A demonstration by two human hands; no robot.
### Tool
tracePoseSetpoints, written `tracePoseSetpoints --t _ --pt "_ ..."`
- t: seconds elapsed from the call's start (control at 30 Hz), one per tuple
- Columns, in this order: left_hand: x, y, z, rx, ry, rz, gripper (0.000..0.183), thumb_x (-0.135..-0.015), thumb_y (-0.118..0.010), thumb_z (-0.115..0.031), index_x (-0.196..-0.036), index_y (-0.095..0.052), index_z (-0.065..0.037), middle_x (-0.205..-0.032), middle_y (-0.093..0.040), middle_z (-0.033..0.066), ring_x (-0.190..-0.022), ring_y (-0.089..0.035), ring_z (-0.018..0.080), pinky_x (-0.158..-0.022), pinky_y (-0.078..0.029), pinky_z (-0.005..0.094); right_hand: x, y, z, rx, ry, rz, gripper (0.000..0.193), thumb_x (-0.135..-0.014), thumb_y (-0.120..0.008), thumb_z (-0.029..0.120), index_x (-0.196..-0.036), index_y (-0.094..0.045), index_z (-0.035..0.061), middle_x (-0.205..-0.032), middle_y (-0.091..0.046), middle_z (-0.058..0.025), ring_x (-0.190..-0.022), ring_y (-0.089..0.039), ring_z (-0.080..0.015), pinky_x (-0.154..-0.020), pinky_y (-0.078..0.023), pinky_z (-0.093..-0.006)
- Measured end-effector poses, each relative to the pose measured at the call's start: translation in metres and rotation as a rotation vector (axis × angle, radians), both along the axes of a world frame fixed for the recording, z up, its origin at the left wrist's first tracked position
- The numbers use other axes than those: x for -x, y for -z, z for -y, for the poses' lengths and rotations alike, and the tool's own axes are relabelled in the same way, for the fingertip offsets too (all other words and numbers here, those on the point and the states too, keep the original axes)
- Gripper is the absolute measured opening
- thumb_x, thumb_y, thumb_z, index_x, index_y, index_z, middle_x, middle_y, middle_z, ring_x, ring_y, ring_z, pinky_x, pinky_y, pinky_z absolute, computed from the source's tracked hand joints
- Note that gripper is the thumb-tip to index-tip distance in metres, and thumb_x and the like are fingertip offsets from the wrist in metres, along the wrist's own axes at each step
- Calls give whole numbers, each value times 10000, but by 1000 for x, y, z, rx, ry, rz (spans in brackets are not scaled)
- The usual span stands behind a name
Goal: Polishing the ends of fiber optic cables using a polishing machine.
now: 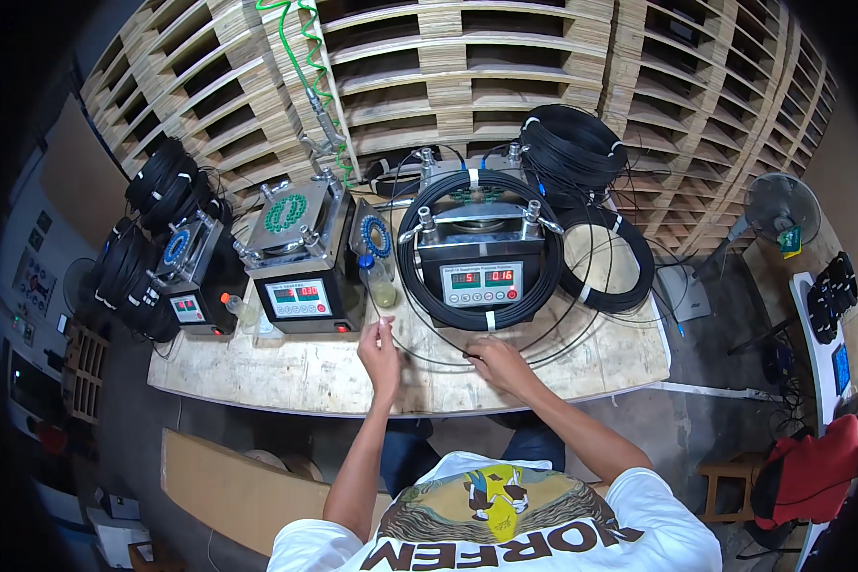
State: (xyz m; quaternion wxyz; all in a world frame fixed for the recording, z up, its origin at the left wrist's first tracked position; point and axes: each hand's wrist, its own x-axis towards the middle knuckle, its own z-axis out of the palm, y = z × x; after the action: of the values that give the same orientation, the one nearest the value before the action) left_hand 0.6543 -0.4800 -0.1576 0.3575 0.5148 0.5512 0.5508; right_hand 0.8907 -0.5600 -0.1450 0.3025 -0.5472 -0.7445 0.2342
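Observation:
A large coil of black cable [412, 276], bound with white ties, hangs around the front of a metal polishing machine [486, 281] with a red digital display. From the coil a loose strand sweeps down across the wooden bench [286, 370]. My right hand [499, 365] is closed on this strand near the bench's front edge. To its left, my left hand [379, 359] points upward with thumb and fingers pinched together, close to the strand; whatever lies between its fingertips is too small to make out. Just beyond it stands a small bottle with a blue cap [379, 284].
Two more machines [296, 257] [189, 272] stand at left, beside an orange-capped bottle [231, 303]. Further black coils lie at right [608, 259] and far left [133, 267]. Wooden pallets [477, 57] rise behind the bench. A fan [782, 210] stands at right.

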Motion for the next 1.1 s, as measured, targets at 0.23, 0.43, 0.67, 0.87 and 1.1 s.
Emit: tracePoseSetpoints --t 0.23,0.43,0.67,0.87,1.1 --pt "-17 -17 10 -43 224 -28 595 -1009 -527 -72 -1549 -276 -69 -702 -591 67 -591 -603 114 -510 -487 269 -12 -13 6 139 45 -68 248 -891 -645 112 -1098 -679 -20 -1054 -694 -235 -999 -656 -402 -853 -510 -459" --pt "-30 -20 28 -3 311 -77 675 -989 -522 -34 -1580 -202 -94 -687 -626 85 -580 -624 122 -540 -520 297 -8 -7 9 36 75 -38 278 -912 -629 120 -1162 -635 1 -1039 -683 -221 -995 -644 -413 -836 -511 -462" --pt "-50 -16 32 27 458 -11 833 -988 -546 -40 -1605 -3 -175 -723 -670 114 -614 -667 153 -576 -565 303 0 7 2 -65 140 34 260 -914 -614 110 -1165 -584 49 -1070 -654 -189 -973 -642 -409 -789 -516 -498" --pt "-53 -5 26 97 481 142 804 -1002 -499 4 -1607 -9 -198 -742 -662 119 -644 -678 164 -591 -571 299 4 5 6 -130 85 -125 236 -905 -627 91 -1130 -579 40 -1061 -616 -196 -946 -641 -416 -781 -518 -494" --pt "-54 -11 22 156 520 334 807 -1010 -512 -19 -1600 6 -204 -796 -663 152 -668 -694 212 -616 -597 332 -2 -4 20 -104 60 -27 225 -883 -646 72 -1096 -579 48 -1089 -543 -168 -907 -634 -402 -751 -507 -480"
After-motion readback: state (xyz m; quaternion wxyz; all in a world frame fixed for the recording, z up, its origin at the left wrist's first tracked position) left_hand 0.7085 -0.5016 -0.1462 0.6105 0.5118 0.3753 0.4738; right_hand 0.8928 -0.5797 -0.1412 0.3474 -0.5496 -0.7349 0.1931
